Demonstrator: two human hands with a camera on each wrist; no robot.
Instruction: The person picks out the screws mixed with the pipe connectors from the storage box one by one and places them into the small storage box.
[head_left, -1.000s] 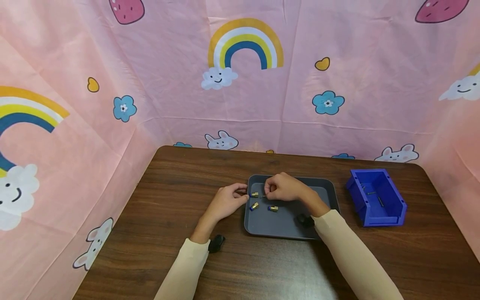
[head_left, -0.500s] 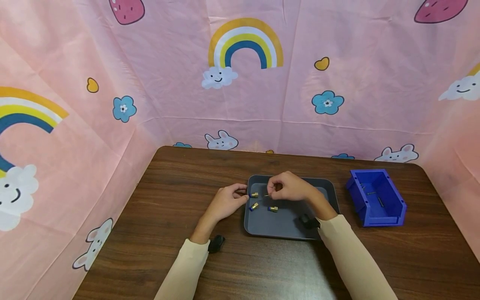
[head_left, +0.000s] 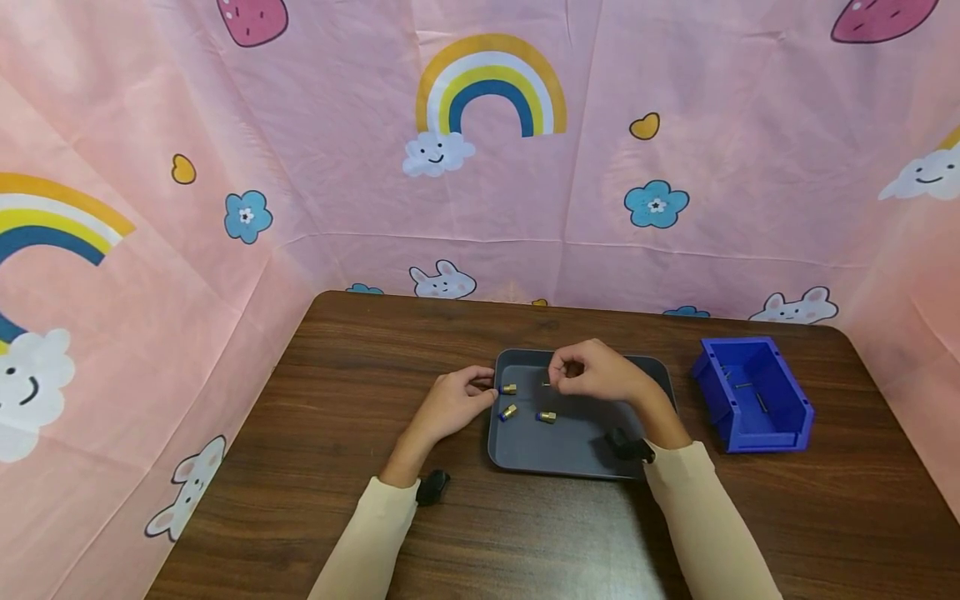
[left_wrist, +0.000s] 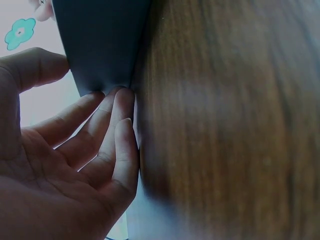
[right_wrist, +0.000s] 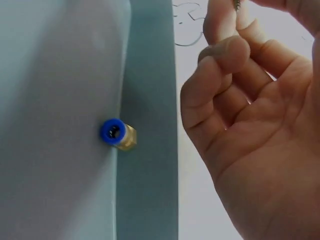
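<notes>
My right hand is above the grey tray, thumb and forefinger pinching a small screw. Only the threaded end of that screw shows in the right wrist view. Three brass push-fit fittings with blue collars lie in the tray: one by its left wall, a second just in front of it, the third farther right. My left hand rests its fingertips and thumb against the tray's left side; in the left wrist view, its fingers touch the outer wall.
A blue plastic bin stands right of the tray with several small screws or pins inside. The brown wooden table meets a pink patterned cloth at its back and sides.
My right hand has drawn right and slightly back, away from the left fitting, carrying the screw with it. The left hand, the tray and the fittings stay in place.
</notes>
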